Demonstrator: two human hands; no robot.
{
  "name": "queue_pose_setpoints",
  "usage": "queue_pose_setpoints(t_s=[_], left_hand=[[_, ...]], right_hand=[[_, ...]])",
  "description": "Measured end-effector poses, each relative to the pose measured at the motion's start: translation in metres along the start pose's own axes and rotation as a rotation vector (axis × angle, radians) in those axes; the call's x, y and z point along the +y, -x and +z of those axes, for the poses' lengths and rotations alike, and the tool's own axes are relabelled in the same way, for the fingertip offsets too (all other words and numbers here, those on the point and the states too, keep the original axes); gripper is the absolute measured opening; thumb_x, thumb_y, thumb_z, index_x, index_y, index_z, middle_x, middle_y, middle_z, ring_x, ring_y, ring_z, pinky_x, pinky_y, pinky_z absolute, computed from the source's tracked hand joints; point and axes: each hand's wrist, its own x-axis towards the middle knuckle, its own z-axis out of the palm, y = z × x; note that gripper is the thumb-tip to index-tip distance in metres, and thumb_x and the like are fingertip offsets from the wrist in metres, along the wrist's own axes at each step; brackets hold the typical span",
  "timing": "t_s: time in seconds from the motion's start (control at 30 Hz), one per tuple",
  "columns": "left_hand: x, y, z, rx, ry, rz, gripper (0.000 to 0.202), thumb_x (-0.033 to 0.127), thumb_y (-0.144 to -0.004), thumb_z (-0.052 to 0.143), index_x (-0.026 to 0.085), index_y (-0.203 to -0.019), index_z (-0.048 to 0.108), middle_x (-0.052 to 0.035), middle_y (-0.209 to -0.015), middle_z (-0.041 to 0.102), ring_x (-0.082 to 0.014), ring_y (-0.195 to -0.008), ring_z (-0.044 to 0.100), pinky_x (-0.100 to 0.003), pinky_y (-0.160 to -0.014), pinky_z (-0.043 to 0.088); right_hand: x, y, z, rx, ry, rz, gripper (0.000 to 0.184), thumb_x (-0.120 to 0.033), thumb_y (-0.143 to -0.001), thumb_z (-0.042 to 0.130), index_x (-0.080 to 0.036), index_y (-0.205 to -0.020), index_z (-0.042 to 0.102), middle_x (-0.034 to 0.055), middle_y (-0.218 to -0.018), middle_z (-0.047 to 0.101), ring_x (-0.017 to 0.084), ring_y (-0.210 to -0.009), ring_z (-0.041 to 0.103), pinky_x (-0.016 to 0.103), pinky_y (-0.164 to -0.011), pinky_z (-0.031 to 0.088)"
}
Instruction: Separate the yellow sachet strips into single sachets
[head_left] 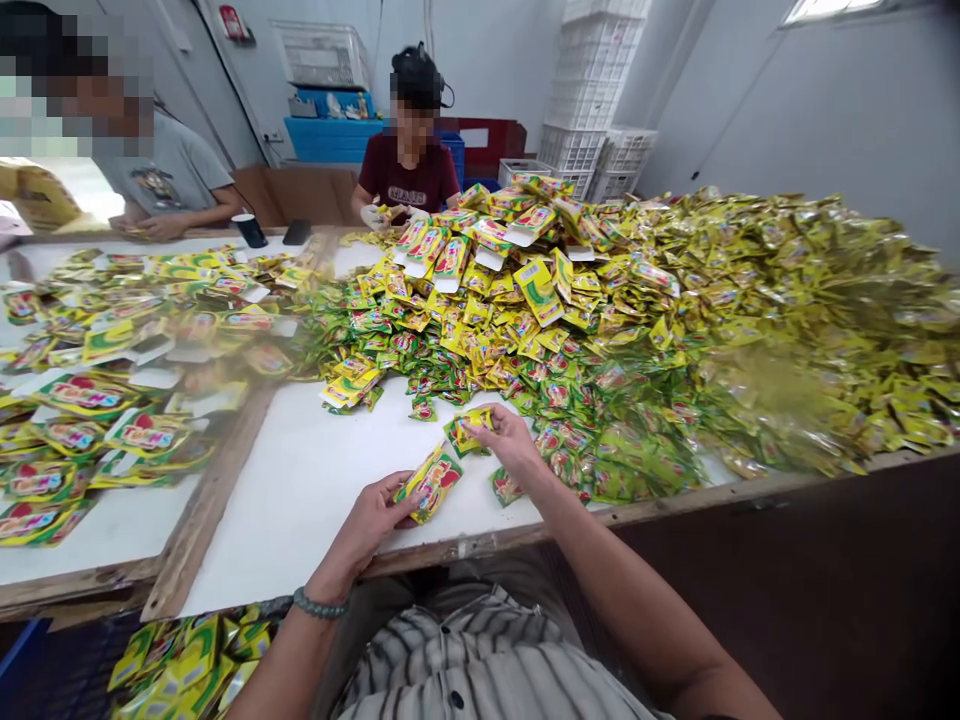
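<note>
My left hand (382,510) is closed around a small printed carton (435,484), yellow and green with red artwork, tilted over the white tabletop (300,480). Just right of the carton's upper end, my right hand (510,438) pinches yellow-and-green sachets (469,430); how many are in the fingers I cannot tell. Beyond both hands rises a large heap of similar sachets (480,340), green ones at the front and yellow ones behind. One loose green sachet (505,486) lies under my right wrist.
Flattened-looking cartons (82,395) cover the left table section, past a wooden divider (217,490). A bin of filled packs (187,660) stands below left. Two co-workers sit across the table (409,170) and at far left (172,170). White crates (592,90) are stacked behind.
</note>
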Motion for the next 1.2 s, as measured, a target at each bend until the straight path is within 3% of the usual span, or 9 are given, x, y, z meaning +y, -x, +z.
queue_pose_setpoints(t_s=[0.2, 0.4, 0.53, 0.7, 0.8, 0.9, 1.07, 1.2], left_hand=[[0.001, 0.002, 0.003, 0.017, 0.071, 0.000, 0.062, 0.045, -0.062, 0.080, 0.017, -0.114, 0.062, -0.0051, -0.101, 0.070, -0.0175, -0.079, 0.064, -0.026, -0.063, 0.054], [-0.004, 0.003, 0.003, -0.012, 0.050, 0.023, 0.059, 0.044, -0.063, 0.079, 0.017, -0.114, 0.064, -0.0054, -0.102, 0.071, -0.0168, -0.078, 0.064, -0.025, -0.062, 0.053], [-0.007, 0.002, 0.004, -0.024, 0.027, 0.038, 0.059, 0.043, -0.063, 0.079, 0.016, -0.113, 0.065, -0.0057, -0.103, 0.070, -0.0162, -0.076, 0.063, -0.024, -0.062, 0.052], [-0.002, 0.000, 0.006, -0.003, 0.029, 0.040, 0.062, 0.044, -0.065, 0.078, 0.016, -0.117, 0.061, -0.0059, -0.102, 0.070, -0.0155, -0.075, 0.062, -0.023, -0.059, 0.051], [0.001, 0.001, 0.006, 0.000, 0.017, 0.041, 0.061, 0.044, -0.066, 0.077, 0.016, -0.118, 0.061, -0.0060, -0.101, 0.071, -0.0151, -0.074, 0.063, -0.022, -0.058, 0.050], [0.001, 0.002, 0.006, -0.052, 0.020, 0.064, 0.059, 0.044, -0.067, 0.076, 0.017, -0.117, 0.061, -0.0059, -0.100, 0.071, -0.0149, -0.073, 0.063, -0.021, -0.057, 0.049], [0.000, 0.002, 0.007, -0.053, 0.017, 0.044, 0.058, 0.045, -0.068, 0.075, 0.018, -0.118, 0.062, -0.0066, -0.100, 0.071, -0.0163, -0.073, 0.064, -0.021, -0.054, 0.048], [0.003, 0.004, 0.014, -0.083, 0.040, 0.107, 0.055, 0.046, -0.070, 0.073, 0.018, -0.117, 0.062, -0.0072, -0.097, 0.071, -0.0214, -0.080, 0.065, -0.025, -0.057, 0.051]], right_hand=[[0.000, 0.006, -0.005, -0.071, 0.197, -0.041, 0.031, -0.040, -0.070, 0.069, -0.020, -0.090, 0.057, -0.0012, -0.080, 0.063, 0.015, -0.074, 0.059, 0.026, -0.067, 0.047], [-0.012, 0.010, -0.010, -0.095, 0.709, -0.094, 0.027, -0.036, -0.072, 0.069, -0.020, -0.093, 0.065, -0.0013, -0.075, 0.062, 0.014, -0.069, 0.052, 0.023, -0.061, 0.039], [-0.022, 0.008, -0.005, -0.162, 0.907, -0.133, 0.025, -0.031, -0.071, 0.071, -0.019, -0.093, 0.069, 0.0016, -0.081, 0.067, 0.016, -0.071, 0.055, 0.025, -0.065, 0.040], [-0.027, 0.011, 0.007, -0.195, 0.846, -0.230, 0.033, -0.023, -0.077, 0.065, -0.021, -0.109, 0.065, 0.0052, -0.102, 0.069, 0.019, -0.090, 0.062, 0.028, -0.080, 0.045], [-0.026, 0.015, 0.012, -0.125, 0.741, -0.259, 0.036, -0.022, -0.078, 0.062, -0.022, -0.113, 0.061, 0.0027, -0.091, 0.069, 0.016, -0.076, 0.062, 0.026, -0.071, 0.046], [-0.024, 0.020, 0.015, -0.158, 0.735, -0.259, 0.032, -0.015, -0.076, 0.060, -0.025, -0.106, 0.062, -0.0017, -0.078, 0.069, 0.015, -0.065, 0.060, 0.026, -0.066, 0.044], [-0.027, 0.029, 0.019, -0.251, 0.772, -0.217, 0.037, -0.017, -0.083, 0.055, -0.026, -0.118, 0.052, 0.0000, -0.084, 0.072, 0.020, -0.079, 0.064, 0.031, -0.076, 0.045], [-0.023, 0.039, 0.028, -0.303, 0.942, -0.308, 0.040, -0.019, -0.083, 0.057, -0.021, -0.122, 0.050, 0.0017, -0.076, 0.069, 0.023, -0.089, 0.060, 0.037, -0.087, 0.042]])
